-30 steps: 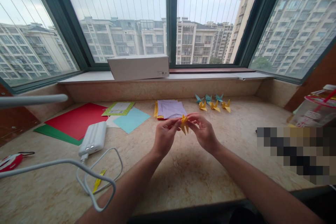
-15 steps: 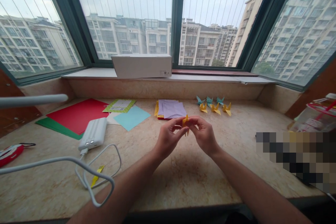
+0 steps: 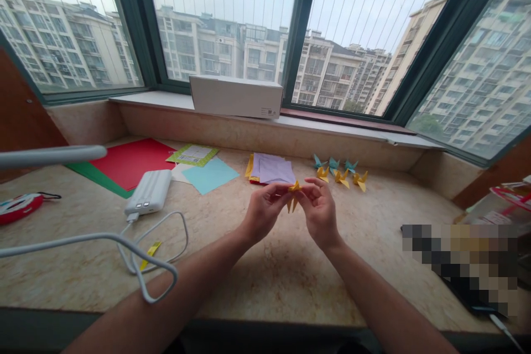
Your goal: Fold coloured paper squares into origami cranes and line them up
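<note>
A small folded piece of yellow paper point(image 3: 293, 194) hangs above the marble counter point(image 3: 290, 271), pinched between both hands. My left hand point(image 3: 263, 211) grips its left side with thumb and fingertips. My right hand point(image 3: 318, 210) holds its right side the same way. Two pointed flaps hang down below my fingers. Behind my hands lies a stack of lilac and yellow paper squares point(image 3: 269, 168). Several finished paper cranes point(image 3: 341, 172), some teal and some yellow, stand in a group to the right of the stack.
Red point(image 3: 135, 159) and green sheets, a light blue square point(image 3: 209, 174) and a printed leaflet point(image 3: 193, 154) lie at the left. A white power bank point(image 3: 149, 192) with a looping cable point(image 3: 153, 257) sits nearby. A white box point(image 3: 236, 96) rests on the window sill.
The camera view has swung to the left and tilted. My hands keep their pinch on the yellow paper and have pulled its sides slightly apart.
</note>
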Available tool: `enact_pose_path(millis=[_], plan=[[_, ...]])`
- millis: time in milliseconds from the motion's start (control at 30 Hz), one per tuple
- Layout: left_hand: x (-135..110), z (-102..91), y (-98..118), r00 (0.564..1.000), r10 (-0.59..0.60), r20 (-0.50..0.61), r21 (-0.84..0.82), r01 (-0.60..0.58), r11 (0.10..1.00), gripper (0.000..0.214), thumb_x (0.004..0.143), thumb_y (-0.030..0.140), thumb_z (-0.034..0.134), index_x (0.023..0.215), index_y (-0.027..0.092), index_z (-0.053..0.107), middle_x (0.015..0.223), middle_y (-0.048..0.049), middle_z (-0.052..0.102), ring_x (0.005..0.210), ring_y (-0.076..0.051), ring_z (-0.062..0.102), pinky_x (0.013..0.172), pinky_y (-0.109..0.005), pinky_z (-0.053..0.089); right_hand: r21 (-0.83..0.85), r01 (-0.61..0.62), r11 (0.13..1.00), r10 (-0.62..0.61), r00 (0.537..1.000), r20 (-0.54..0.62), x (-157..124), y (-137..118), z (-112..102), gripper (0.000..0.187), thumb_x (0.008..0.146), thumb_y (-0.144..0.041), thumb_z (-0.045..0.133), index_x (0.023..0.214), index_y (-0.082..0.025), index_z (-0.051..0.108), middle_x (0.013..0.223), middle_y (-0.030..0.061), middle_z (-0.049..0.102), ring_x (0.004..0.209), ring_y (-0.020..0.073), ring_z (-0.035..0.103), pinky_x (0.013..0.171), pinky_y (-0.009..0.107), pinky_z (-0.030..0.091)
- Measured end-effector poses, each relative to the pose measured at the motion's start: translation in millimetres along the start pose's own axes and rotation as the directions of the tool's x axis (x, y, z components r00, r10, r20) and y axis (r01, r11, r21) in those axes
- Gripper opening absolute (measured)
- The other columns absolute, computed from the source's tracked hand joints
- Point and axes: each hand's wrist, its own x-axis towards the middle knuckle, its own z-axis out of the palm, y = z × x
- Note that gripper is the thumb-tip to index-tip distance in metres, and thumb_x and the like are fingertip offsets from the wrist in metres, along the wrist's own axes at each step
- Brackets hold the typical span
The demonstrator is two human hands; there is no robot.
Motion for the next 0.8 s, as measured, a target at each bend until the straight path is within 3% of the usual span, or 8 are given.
enact_pose_path(millis=[200,367,567,700,800], plan=[[2,1.9,0,1.0,-0.02,-0.004,-0.063,0.02,0.998,0.022,0.081,0.03,0.073,0.096,0.014,0.073,0.098,-0.0095,0.075,0.092,-0.021,0.069,0.085,-0.033,0.053,0.045,-0.06,0.997,0.062,0.997,-0.038,3,-6,1,0.04,0.076,-0.032,0.078,0.108,-0.024,0.057,0.076,-0.0028,0.065,0.075,0.0148,0.065,0.073,0.029,0.053],[5,-1.7,-2,0.994,-0.111,-0.008,-0.159,0.109,0.981,0.023,0.077,0.027,0.077,0.093,0.013,0.071,0.096,-0.0091,0.074,0.087,-0.018,0.068,0.082,-0.03,0.052,0.03,-0.182,0.983,0.179,0.981,0.078,8,-6,-3,0.037,0.076,-0.039,0.076,0.104,-0.021,0.062,0.085,0.0027,0.071,0.082,0.0183,0.067,0.078,0.033,0.054],[4,-2.8,-3,0.982,-0.185,0.026,-0.193,0.187,0.963,0.025,0.077,0.028,0.077,0.094,0.012,0.069,0.091,-0.0085,0.072,0.083,-0.017,0.066,0.076,-0.028,0.051,0.012,-0.153,0.988,0.152,0.987,0.058,8,-6,-4,0.034,0.075,-0.037,0.078,0.1,-0.022,0.06,0.071,-0.0018,0.069,0.068,0.0155,0.065,0.07,0.03,0.054],[4,-4.6,1,0.98,-0.173,0.102,-0.227,0.192,0.955,0.039,0.081,0.029,0.073,0.116,0.017,0.062,0.079,-0.0012,0.066,0.073,-0.015,0.065,0.072,-0.029,0.053,0.016,-0.156,0.988,0.154,0.985,0.082,8,-8,-4,0.033,0.077,-0.036,0.076,0.102,-0.023,0.06,0.071,-0.0025,0.069,0.066,0.0144,0.064,0.067,0.028,0.052],[3,-6.3,2,0.974,-0.097,0.204,-0.198,0.138,0.97,0.043,0.091,0.034,0.061,0.131,0.023,0.055,0.092,-0.0039,0.065,0.08,-0.017,0.067,0.077,-0.034,0.055,0.033,-0.197,0.98,0.195,0.98,0.045,10,-9,-8,0.03,0.076,-0.036,0.077,0.097,-0.021,0.064,0.07,-0.0018,0.069,0.063,0.0133,0.062,0.063,0.026,0.05]])
